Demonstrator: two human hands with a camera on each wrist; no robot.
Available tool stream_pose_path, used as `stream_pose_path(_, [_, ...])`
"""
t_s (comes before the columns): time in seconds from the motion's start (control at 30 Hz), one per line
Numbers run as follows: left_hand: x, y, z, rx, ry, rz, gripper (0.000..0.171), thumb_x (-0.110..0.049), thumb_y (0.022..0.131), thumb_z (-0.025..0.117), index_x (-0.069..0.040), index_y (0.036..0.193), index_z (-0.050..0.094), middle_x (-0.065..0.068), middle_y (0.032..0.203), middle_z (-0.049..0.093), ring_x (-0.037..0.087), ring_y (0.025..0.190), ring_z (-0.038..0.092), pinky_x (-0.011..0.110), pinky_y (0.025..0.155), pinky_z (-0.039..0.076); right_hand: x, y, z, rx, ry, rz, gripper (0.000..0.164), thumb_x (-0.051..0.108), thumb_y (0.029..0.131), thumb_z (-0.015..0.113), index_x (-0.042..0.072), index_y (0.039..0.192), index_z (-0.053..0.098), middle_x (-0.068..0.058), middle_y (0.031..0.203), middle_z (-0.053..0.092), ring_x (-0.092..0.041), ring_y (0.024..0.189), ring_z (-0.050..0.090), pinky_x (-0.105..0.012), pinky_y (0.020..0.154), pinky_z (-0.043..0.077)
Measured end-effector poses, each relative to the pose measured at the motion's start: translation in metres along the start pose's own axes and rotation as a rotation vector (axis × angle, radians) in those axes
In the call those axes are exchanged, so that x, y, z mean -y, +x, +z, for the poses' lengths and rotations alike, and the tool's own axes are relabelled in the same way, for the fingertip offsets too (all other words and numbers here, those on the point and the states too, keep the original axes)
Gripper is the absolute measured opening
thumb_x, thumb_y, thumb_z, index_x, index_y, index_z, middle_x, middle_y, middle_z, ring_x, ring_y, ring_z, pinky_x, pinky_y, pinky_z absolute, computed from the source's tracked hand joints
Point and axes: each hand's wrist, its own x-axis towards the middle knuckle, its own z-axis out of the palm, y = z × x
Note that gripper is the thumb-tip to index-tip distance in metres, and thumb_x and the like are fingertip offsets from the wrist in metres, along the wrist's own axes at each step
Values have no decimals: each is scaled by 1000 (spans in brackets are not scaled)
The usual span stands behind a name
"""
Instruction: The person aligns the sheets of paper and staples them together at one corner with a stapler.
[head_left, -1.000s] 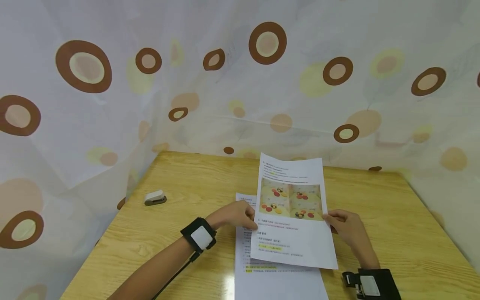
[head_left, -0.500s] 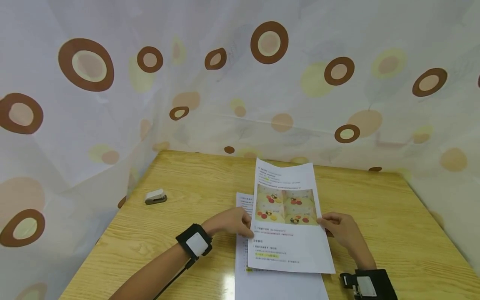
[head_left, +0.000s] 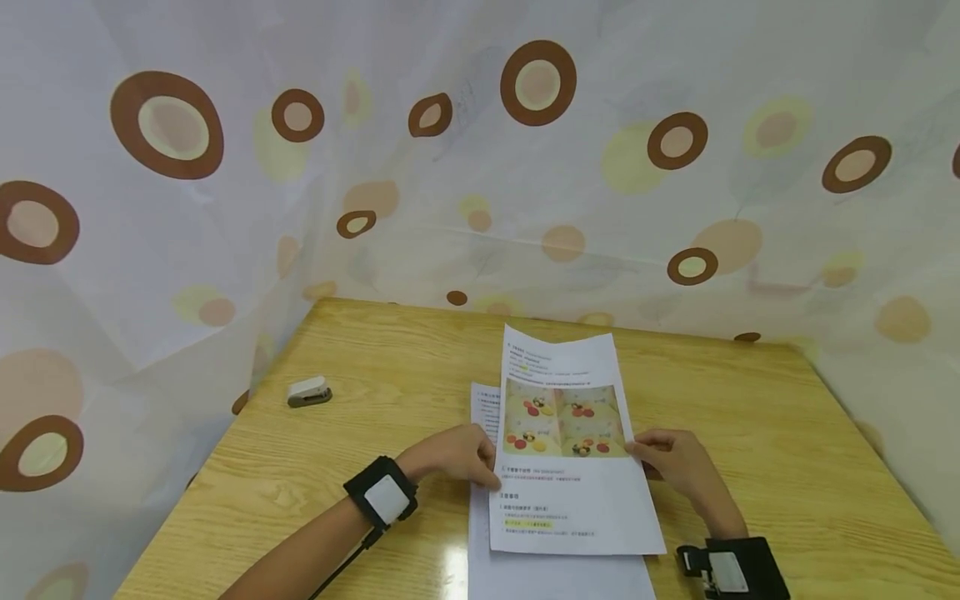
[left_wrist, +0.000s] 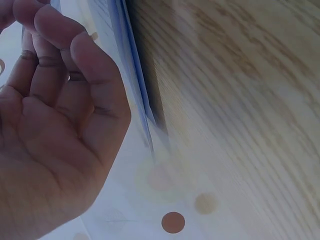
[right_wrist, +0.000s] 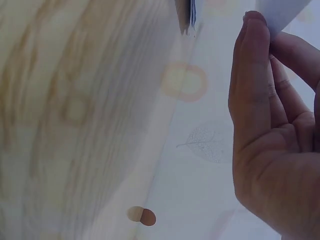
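A printed sheet of paper (head_left: pixel 570 479) with a colour picture of round red and yellow pieces is held raised over another printed sheet (head_left: pixel 562 577). My left hand (head_left: pixel 459 454) pinches its left edge, and my right hand (head_left: pixel 678 467) pinches the right edge between thumb and fingers. The raised sheet's top edge bends. It covers most of the lower sheet, whose left strip and bottom part show. In the left wrist view the curled fingers (left_wrist: pixel 95 60) are seen from the palm side. The right wrist view has a paper corner (right_wrist: pixel 282 15) between thumb and fingers.
A small white and grey stapler (head_left: pixel 309 392) lies on the left of the wooden table (head_left: pixel 375 350). A pale curtain (head_left: pixel 465 167) with brown rings and spots hangs behind the table and at its sides. Both wrists wear black straps (head_left: pixel 381 493), the left one with a cable.
Both hands have drawn the upper sheet slightly left and toward me, so it covers more of the lower sheet. Their hold on it is kept. The stapler stays put.
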Motion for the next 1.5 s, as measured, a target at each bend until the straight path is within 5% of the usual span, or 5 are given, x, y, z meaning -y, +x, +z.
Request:
stream_pose_path(0.7, [3, -10, 8, 45, 7, -32, 21, -9, 79, 79, -6, 59, 72, -7, 53, 58, 6, 47, 41, 18, 47, 28, 0, 1, 11, 104, -69, 35, 30, 19, 94, 67, -7, 109, 69, -13, 96, 73, -17, 78, 68, -35, 72, 59])
stream_pose_path(1.27, [5, -12, 11, 49, -13, -110, 24, -16, 80, 81, -5, 61, 72, -3, 53, 62, 8, 48, 48, 18, 47, 28, 0, 2, 13, 86, -101, 58, 33, 19, 96, 62, -10, 112, 67, -16, 95, 73, -18, 79, 68, -34, 71, 58])
stream_pose_path(1.4, [9, -10, 7, -5, -28, -99, 27, -24, 84, 78, -7, 63, 74, -4, 53, 61, 7, 45, 44, 19, 46, 27, -1, 1, 9, 60, -110, 81, 32, 20, 97, 59, -7, 112, 68, -11, 92, 73, -16, 79, 67, -33, 71, 58])
stream_pose_path(1.5, [13, -8, -1, -115, -25, -84, 27, -28, 88, 74, -6, 72, 75, -3, 63, 64, 9, 51, 43, 21, 49, 29, -2, 0, 7, 44, -133, 91, 35, 25, 98, 58, -6, 112, 68, -9, 92, 72, -15, 80, 66, -32, 70, 57])
